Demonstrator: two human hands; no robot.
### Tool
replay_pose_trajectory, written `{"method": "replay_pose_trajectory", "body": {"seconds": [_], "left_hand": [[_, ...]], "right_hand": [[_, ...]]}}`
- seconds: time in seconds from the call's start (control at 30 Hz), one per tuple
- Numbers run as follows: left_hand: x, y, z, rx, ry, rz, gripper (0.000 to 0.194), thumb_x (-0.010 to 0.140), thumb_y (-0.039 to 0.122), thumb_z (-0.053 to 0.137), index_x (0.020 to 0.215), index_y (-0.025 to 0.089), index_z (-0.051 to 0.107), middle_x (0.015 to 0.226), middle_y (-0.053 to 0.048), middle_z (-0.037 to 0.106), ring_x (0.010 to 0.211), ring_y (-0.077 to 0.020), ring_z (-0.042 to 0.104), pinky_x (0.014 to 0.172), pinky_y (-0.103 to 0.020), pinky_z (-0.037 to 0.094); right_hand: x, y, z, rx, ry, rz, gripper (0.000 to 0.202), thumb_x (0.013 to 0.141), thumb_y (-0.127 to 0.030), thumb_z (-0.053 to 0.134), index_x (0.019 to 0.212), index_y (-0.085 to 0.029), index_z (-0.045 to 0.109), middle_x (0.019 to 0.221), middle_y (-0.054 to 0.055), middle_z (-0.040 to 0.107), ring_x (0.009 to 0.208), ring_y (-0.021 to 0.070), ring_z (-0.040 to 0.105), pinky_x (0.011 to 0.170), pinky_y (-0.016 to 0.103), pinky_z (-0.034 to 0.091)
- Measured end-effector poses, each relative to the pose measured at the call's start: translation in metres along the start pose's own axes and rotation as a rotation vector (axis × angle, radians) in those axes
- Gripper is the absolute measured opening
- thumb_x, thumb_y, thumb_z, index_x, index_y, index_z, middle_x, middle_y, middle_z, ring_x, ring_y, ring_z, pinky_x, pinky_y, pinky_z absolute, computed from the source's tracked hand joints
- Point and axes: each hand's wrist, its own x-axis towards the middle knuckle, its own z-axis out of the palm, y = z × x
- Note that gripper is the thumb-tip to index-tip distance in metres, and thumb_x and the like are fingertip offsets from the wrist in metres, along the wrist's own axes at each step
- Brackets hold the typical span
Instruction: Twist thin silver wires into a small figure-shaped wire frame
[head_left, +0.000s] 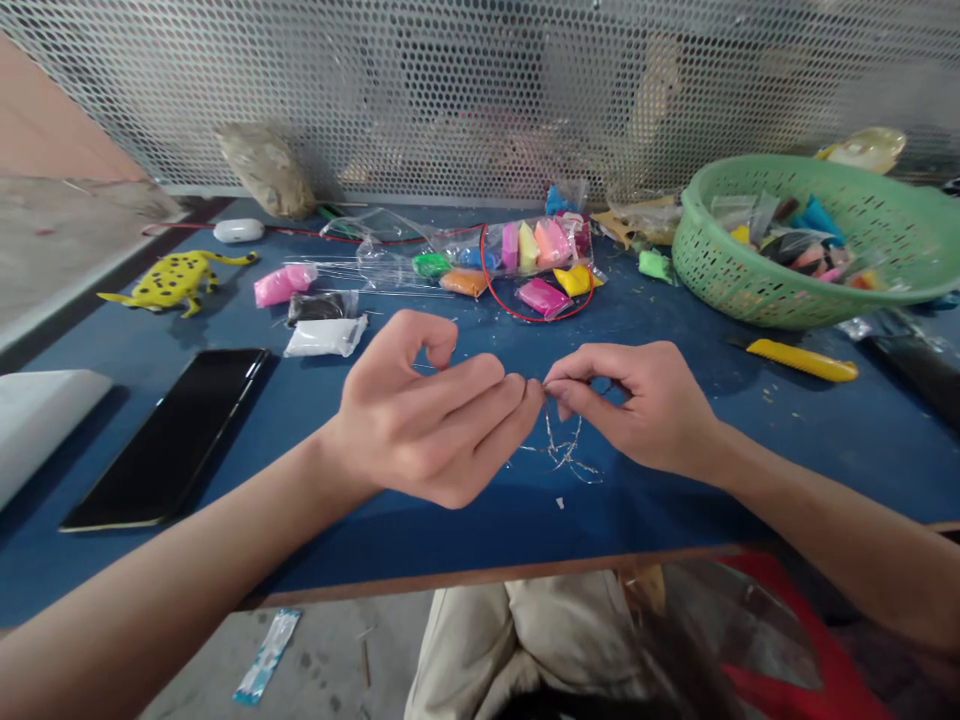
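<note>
A thin, silvery twisted wire [562, 455] hangs in loops just below my fingertips, above the blue table. My right hand [645, 405] pinches the top of it between thumb and forefinger. My left hand [435, 410] is closed, its curled fingers meeting the right fingertips at the wire; its grip point is hidden behind the fingers. Behind the hands lie small packets of coloured clay: a magenta packet [544, 298], a yellow packet [576, 280], an orange packet [465, 282] and a white packet [325, 337]. Straight thin wires [322, 272] lie to their left.
A green basket [697, 260] holding several packets stands at the right, with a yellow cutter knife [802, 360] before it. At left are a black phone [172, 440], a white box [45, 420] and a spotted yellow toy [172, 280]. Perforated metal [465, 90] closes off the back.
</note>
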Motion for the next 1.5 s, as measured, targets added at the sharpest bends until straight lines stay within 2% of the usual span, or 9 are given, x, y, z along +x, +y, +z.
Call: {"method": "replay_pose_trajectory", "body": {"seconds": [0.2,0.4,0.5,0.6,0.7,0.8,0.87,1.1,1.5], "left_hand": [[-0.003,0.001,0.006,-0.019,0.108,-0.051,0.021,0.091,0.028,0.064,0.107,0.038,0.072,0.083,0.0,0.072,0.073,-0.0203,0.068,0.059,-0.041,0.048],[0.001,0.003,0.008,0.165,0.233,0.039,0.016,0.089,0.026,0.068,0.102,0.033,0.072,0.081,0.004,0.074,0.068,-0.0165,0.066,0.062,-0.039,0.045],[0.005,0.0,0.008,0.219,0.237,0.073,0.014,0.085,0.025,0.073,0.097,0.031,0.073,0.081,0.006,0.077,0.067,-0.0152,0.066,0.061,-0.036,0.043],[0.008,-0.005,0.008,0.025,0.173,-0.112,0.015,0.093,0.03,0.064,0.105,0.029,0.073,0.085,0.003,0.078,0.074,-0.0164,0.069,0.068,-0.036,0.048],[0.007,-0.01,0.013,-0.214,0.152,-0.284,0.041,0.095,0.048,0.058,0.127,0.022,0.064,0.106,-0.006,0.077,0.086,-0.0192,0.071,0.082,-0.038,0.055],[0.004,-0.009,0.025,-0.236,0.079,-0.244,0.09,0.072,0.071,0.072,0.142,0.018,0.051,0.128,-0.014,0.068,0.104,-0.0254,0.07,0.096,-0.042,0.055],[0.002,-0.007,0.034,-0.241,0.044,-0.272,0.104,0.067,0.075,0.074,0.147,0.016,0.043,0.134,-0.017,0.064,0.108,-0.0265,0.069,0.098,-0.042,0.055],[-0.001,-0.004,0.046,-0.204,0.085,-0.271,0.073,0.076,0.059,0.077,0.132,0.017,0.057,0.118,-0.012,0.072,0.1,-0.022,0.071,0.093,-0.038,0.057],[-0.003,-0.005,0.047,-0.138,0.043,-0.205,0.071,0.08,0.053,0.075,0.137,0.018,0.052,0.126,-0.012,0.069,0.11,-0.0245,0.07,0.093,-0.039,0.056]], "right_hand": [[-0.002,0.002,0.001,-0.078,0.055,-0.048,0.018,0.098,-0.031,0.054,0.093,-0.026,0.071,0.079,0.0,0.073,0.074,0.0152,0.067,0.073,0.03,0.052],[-0.006,0.005,0.005,-0.097,0.114,-0.121,0.016,0.099,-0.031,0.055,0.097,-0.028,0.07,0.082,0.0,0.074,0.079,0.0168,0.067,0.078,0.033,0.053],[-0.006,0.006,0.007,-0.101,0.153,-0.075,0.016,0.098,-0.031,0.055,0.095,-0.028,0.071,0.082,0.001,0.074,0.078,0.0174,0.067,0.076,0.033,0.052],[-0.001,0.01,0.006,-0.053,0.168,0.01,0.016,0.096,-0.03,0.058,0.091,-0.023,0.071,0.074,0.001,0.073,0.068,0.0148,0.065,0.064,0.029,0.049],[0.005,0.016,0.004,0.04,0.21,0.086,0.018,0.095,-0.032,0.061,0.088,-0.02,0.072,0.068,0.0,0.071,0.061,0.0127,0.061,0.056,0.026,0.045],[0.01,0.022,0.004,0.174,0.232,0.132,0.019,0.094,-0.033,0.062,0.086,-0.018,0.07,0.069,0.001,0.07,0.062,0.0131,0.063,0.058,0.027,0.048],[0.011,0.024,0.005,0.259,0.236,0.144,0.017,0.094,-0.032,0.063,0.087,-0.018,0.07,0.069,0.001,0.07,0.063,0.0134,0.065,0.06,0.027,0.05],[0.011,0.027,0.005,0.314,0.271,0.142,0.017,0.093,-0.031,0.063,0.088,-0.017,0.07,0.069,0.001,0.07,0.064,0.0132,0.065,0.062,0.028,0.051],[0.01,0.027,0.004,0.299,0.231,0.129,0.021,0.094,-0.036,0.063,0.09,-0.017,0.072,0.068,0.001,0.069,0.064,0.0137,0.063,0.062,0.028,0.049]]}}
